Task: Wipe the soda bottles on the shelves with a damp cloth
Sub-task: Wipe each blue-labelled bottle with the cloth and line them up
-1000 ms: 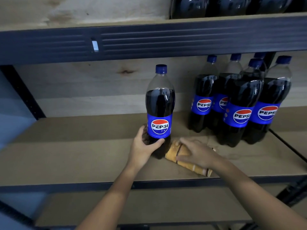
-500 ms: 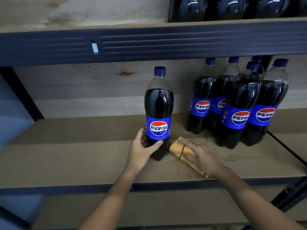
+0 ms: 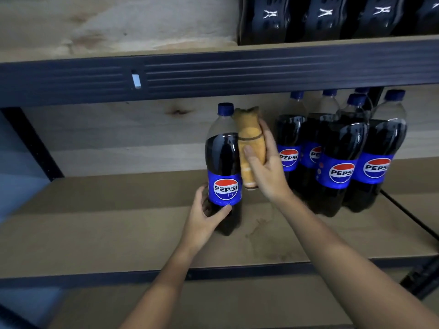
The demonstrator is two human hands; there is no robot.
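Soda bottle [image 3: 224,167] stands on the shelf [image 3: 118,233], left hand [image 3: 204,219] grip curled round its base, right hand [image 3: 266,172] grip just above holding the folded cloth [image 3: 250,143] against its shoulder, so best drag it down steadily.

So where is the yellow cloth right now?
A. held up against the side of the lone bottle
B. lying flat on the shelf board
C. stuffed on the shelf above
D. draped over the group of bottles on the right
A: the right hand holds the yellow cloth upright against the lone bottle, which the left hand steadies low down.
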